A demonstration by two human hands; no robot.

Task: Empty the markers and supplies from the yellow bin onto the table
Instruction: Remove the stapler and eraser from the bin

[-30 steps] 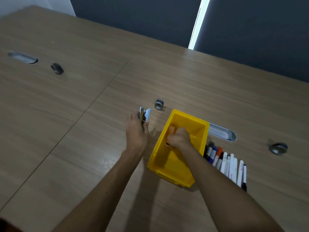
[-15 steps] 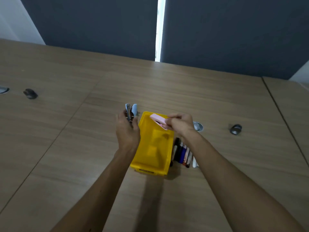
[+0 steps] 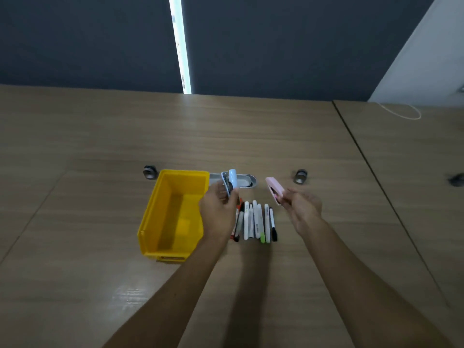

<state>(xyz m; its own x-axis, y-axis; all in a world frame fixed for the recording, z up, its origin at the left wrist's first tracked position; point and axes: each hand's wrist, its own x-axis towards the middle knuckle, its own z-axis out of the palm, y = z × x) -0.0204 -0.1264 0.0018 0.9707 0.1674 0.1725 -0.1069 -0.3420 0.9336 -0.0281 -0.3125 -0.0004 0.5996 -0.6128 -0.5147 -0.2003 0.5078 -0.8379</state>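
Note:
The yellow bin [image 3: 150, 217] stands on the wooden table [image 3: 100, 146], and its inside looks bare. Right of it lies a row of several markers [image 3: 256, 222], side by side. My left hand [image 3: 218, 212] hovers over the row's left end, shut on a light blue stapler [image 3: 230, 183] held upright. My right hand [image 3: 302, 209] is right of the markers, above the table, shut on a pink stapler [image 3: 275, 193] that tilts up and to the left.
A metal cable slot [image 3: 244, 180] sits in the table behind the markers. Round dark grommets [image 3: 150, 172] [image 3: 300, 175] flank it, another lies at the far right [image 3: 457, 179]. A table seam [image 3: 376, 187] runs down the right side. A white cable [image 3: 404, 113] lies beyond it.
My right hand lifted the pink stapler out of the bin and carried it right, past the markers. My left hand moved from the bin's left side across to the markers, still holding the blue stapler.

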